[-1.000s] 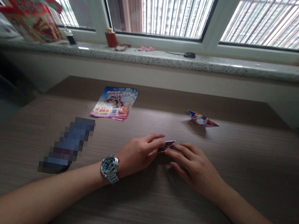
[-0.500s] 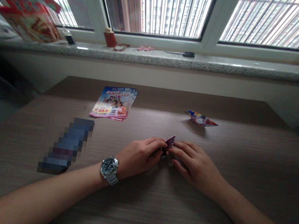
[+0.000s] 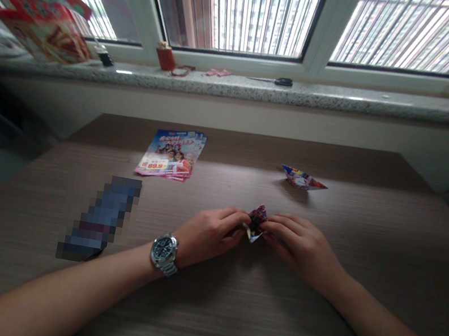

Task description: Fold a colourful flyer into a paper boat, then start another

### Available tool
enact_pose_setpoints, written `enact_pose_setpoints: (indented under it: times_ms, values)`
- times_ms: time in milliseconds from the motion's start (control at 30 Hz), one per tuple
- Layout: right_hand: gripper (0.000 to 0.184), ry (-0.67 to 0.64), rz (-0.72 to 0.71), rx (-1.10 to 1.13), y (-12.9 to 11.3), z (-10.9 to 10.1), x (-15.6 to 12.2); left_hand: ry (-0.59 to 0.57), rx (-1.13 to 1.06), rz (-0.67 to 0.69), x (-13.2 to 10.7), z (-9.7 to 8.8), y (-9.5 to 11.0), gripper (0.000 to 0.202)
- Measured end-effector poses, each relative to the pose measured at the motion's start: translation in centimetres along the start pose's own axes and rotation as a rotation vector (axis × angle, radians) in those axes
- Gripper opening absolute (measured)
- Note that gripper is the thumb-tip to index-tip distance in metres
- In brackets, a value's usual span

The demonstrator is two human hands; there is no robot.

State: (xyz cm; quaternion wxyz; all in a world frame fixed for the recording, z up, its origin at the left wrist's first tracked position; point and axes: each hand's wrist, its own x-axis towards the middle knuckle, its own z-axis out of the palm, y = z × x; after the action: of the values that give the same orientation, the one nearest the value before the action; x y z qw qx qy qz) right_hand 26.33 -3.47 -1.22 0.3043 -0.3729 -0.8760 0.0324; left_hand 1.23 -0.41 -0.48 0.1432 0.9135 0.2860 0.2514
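Observation:
A small folded piece of printed paper [image 3: 258, 215] is held between my two hands just above the table, dark and patterned at its top point, with a paler point below. My left hand [image 3: 213, 232], a metal watch [image 3: 164, 251] on its wrist, pinches the paper's left side between thumb and fingers. On the opposite side my right hand [image 3: 298, 240] grips the paper's right edge, its thumb mostly hidden under the fingers. Beyond the right hand lies a folded paper boat [image 3: 303, 179] with blue and red print, touched by neither hand.
Several printed flyers [image 3: 172, 155] lie stacked on the wooden table [image 3: 208, 314]. A blurred-out dark phone-like object [image 3: 102, 216] is by my left forearm. On the stone windowsill [image 3: 318, 96] are scissors [image 3: 282, 81], a red item [image 3: 165, 58] and a red food bag [image 3: 50, 27].
The paper between my hands has spread wider, and its pale lower point now shows. My right hand has moved slightly right and its fingers have closed on the paper. The left hand has barely moved.

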Motion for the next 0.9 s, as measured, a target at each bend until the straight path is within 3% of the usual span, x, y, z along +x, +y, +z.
enact_pose_setpoints:
  times_ms: [167, 700, 900]
  values:
    - [0.016, 0.014, 0.023, 0.058, -0.2, -0.1, 0.1, 0.005, -0.003, 0.013, 0.0, -0.1, -0.2, 0.014]
    - [0.018, -0.007, 0.078, 0.145, -0.9, 0.2, -0.1, 0.021, 0.011, 0.008, -0.1, -0.1, 0.2, 0.012]
    - [0.008, 0.026, 0.144, 0.236, -1.0, 0.3, -0.1, 0.019, -0.010, -0.029, -0.1, -0.1, 0.3, 0.012]
